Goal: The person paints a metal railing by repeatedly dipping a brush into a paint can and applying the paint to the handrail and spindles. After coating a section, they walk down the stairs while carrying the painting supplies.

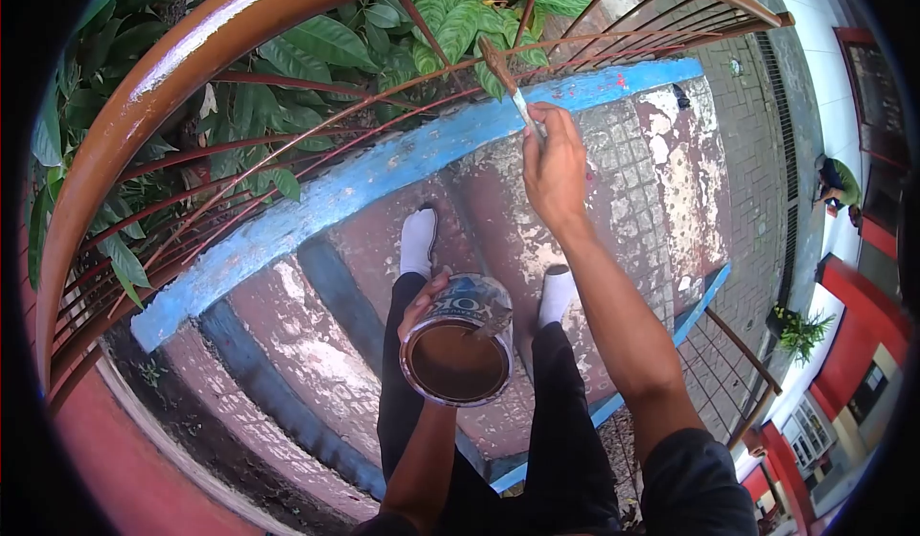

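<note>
My left hand is wrapped round the side of an open paint can with brown paint inside, held over the steps between my legs. In my right hand is a paintbrush, pinched by its pale handle and pointing up and away. The brown bristles are at the thin bars of a metal railing; whether they touch cannot be made out. The thick brown top rail curves across the upper left, with glossy highlights.
Worn steps with blue edges lie below me. A blue kerb runs under the railing, with leafy plants behind it. A second railing stands at the right. Farther right are a person and a potted plant.
</note>
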A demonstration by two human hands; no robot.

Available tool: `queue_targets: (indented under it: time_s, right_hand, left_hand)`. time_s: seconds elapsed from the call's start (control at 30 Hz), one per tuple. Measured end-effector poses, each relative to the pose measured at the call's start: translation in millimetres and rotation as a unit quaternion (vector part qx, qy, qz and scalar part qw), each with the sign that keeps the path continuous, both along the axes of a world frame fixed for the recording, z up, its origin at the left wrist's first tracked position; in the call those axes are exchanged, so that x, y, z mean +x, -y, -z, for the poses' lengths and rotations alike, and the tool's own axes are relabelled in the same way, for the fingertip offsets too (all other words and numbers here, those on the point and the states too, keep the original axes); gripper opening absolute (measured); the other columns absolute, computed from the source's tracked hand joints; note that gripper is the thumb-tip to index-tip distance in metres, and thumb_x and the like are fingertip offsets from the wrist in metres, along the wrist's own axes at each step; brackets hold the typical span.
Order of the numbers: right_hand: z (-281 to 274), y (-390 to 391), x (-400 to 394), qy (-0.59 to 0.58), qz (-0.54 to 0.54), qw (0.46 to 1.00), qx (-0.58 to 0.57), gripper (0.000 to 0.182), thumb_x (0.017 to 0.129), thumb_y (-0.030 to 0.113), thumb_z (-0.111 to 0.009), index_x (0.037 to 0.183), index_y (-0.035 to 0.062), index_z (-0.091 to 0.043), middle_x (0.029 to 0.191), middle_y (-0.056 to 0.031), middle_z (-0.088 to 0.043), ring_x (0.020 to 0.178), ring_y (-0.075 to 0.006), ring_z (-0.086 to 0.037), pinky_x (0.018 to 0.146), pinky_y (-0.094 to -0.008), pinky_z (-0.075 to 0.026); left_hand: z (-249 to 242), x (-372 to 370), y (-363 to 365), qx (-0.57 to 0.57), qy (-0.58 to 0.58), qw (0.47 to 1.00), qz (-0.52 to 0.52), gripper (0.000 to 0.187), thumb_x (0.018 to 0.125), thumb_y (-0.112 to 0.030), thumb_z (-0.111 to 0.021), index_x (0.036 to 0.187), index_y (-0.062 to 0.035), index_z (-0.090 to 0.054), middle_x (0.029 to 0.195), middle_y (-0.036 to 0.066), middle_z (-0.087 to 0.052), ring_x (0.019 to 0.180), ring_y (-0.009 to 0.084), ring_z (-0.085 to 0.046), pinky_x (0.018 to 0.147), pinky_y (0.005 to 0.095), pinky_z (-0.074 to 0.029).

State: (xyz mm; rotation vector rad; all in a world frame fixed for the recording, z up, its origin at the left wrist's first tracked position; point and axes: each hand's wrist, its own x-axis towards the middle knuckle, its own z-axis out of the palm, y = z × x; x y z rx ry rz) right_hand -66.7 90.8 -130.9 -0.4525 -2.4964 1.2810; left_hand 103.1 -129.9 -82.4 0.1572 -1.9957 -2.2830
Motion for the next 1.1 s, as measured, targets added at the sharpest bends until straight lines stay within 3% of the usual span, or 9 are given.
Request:
queue_targets:
  time_s: [0.07, 0.1, 0.17, 0.27, 0.7, 0.77, 0.9, 0.97, 1.1]
  right_hand:
    - [3.8, -18.4, -8.8, -0.021, -0.009, 0.999, 0.033, 0.022, 0.102, -0.001, -0.061, 0.124, -0.0015, -0.065, 0.122, -0.0232, -0.068, 0.107, -0.0466, -0.070, 0.093, -0.0509, -0.056]
    - [6.6, -32.3, -14.7, -0.015, -0.005, 0.998, 0.056, 0.021, 0.103, 0.000, -0.061, 0.123, -0.0014, -0.066, 0.122, -0.0231, -0.069, 0.106, -0.0466, -0.070, 0.093, -0.0508, -0.056]
    - [7.8, -51.5, -13.9, -0.007, 0.001, 0.997, 0.077, 0.020, 0.103, 0.001, -0.061, 0.122, -0.0012, -0.066, 0.122, -0.0230, -0.069, 0.106, -0.0466, -0.070, 0.093, -0.0507, -0.057]
    - [8.2, -66.8, -7.6, 0.041, -0.004, 0.994, 0.105, 0.020, 0.102, -0.001, -0.063, 0.121, -0.0034, -0.067, 0.123, -0.0228, -0.072, 0.111, -0.0457, -0.071, 0.097, -0.0497, -0.055]
    - [-12.9, -2.8, -19.8, 0.118, 0.086, 0.984, -0.100, 0.019, 0.102, 0.003, -0.064, 0.120, -0.0030, -0.065, 0.112, -0.0266, -0.072, 0.100, -0.0466, -0.070, 0.088, -0.0498, -0.053]
    - [-19.9, -2.8, -9.3, 0.153, 0.086, 0.973, -0.148, 0.019, 0.103, 0.004, -0.063, 0.121, -0.0012, -0.066, 0.109, -0.0259, -0.073, 0.091, -0.0425, -0.071, 0.080, -0.0465, -0.054]
    - [-4.1, -14.3, 1.8, 0.066, 0.041, 0.994, -0.072, 0.021, 0.102, 0.002, -0.063, 0.122, -0.0002, -0.067, 0.113, -0.0236, -0.073, 0.090, -0.0436, -0.072, 0.079, -0.0478, -0.056]
    - [2.6, -22.0, -3.0, -0.038, -0.004, 0.996, 0.086, 0.021, 0.104, 0.004, -0.065, 0.124, 0.0000, -0.068, 0.111, -0.0194, -0.074, 0.091, -0.0373, -0.075, 0.080, -0.0451, -0.058]
    - [-3.3, -39.2, -16.8, 0.007, -0.048, 0.994, 0.095, 0.022, 0.102, 0.002, -0.065, 0.124, -0.0001, -0.068, 0.124, -0.0204, -0.071, 0.102, -0.0458, -0.072, 0.087, -0.0501, -0.057]
  left_hand:
    - [9.1, -1.4, 7.2, -0.238, -0.061, 0.967, 0.071, 0.133, 0.053, -0.058, -0.104, 0.154, -0.0059, -0.035, 0.149, 0.014, -0.055, 0.139, 0.0292, -0.057, 0.124, 0.0446, -0.041]
    - [5.2, -5.4, 2.9, -0.239, -0.060, 0.967, 0.072, 0.133, 0.053, -0.058, -0.104, 0.154, -0.0059, -0.035, 0.149, 0.014, -0.055, 0.139, 0.0292, -0.057, 0.124, 0.0446, -0.041]
    - [-3.0, -9.6, -5.2, -0.016, -0.022, 0.999, 0.016, 0.032, 0.111, -0.010, -0.058, 0.143, -0.0055, -0.059, 0.143, 0.025, -0.066, 0.135, 0.0365, -0.065, 0.114, 0.0504, -0.058]
    - [34.9, 14.2, 28.7, 0.192, 0.274, 0.943, -0.005, 0.034, 0.108, -0.011, -0.064, 0.142, -0.0063, -0.060, 0.142, 0.025, -0.067, 0.136, 0.0384, -0.064, 0.114, 0.0511, -0.058]
    - [-7.9, -18.7, -7.2, 0.013, 0.010, 0.999, 0.050, 0.040, 0.104, -0.010, -0.069, 0.143, -0.0072, -0.059, 0.146, 0.024, -0.063, 0.142, 0.0401, -0.060, 0.117, 0.0521, -0.056]
    - [-1.2, -22.5, -2.8, -0.227, -0.061, 0.968, 0.085, 0.134, 0.047, -0.046, -0.109, 0.153, -0.0013, -0.041, 0.138, 0.017, -0.064, 0.127, 0.0298, -0.065, 0.120, 0.0458, -0.048]
    - [-2.3, -17.0, -7.3, -0.178, -0.050, 0.980, 0.071, 0.100, 0.075, -0.048, -0.095, 0.148, 0.0000, -0.047, 0.140, 0.016, -0.063, 0.127, 0.0283, -0.065, 0.114, 0.0448, -0.054]
    - [10.4, -1.5, 6.6, 0.149, 0.187, 0.970, 0.044, 0.044, 0.103, -0.010, -0.071, 0.145, -0.0071, -0.056, 0.146, 0.024, -0.063, 0.141, 0.0383, -0.061, 0.117, 0.0498, -0.055]
    - [30.8, 8.2, 17.8, 0.147, 0.266, 0.952, 0.038, 0.045, 0.103, -0.010, -0.073, 0.144, -0.0076, -0.056, 0.147, 0.024, -0.063, 0.140, 0.0378, -0.061, 0.117, 0.0493, -0.055]
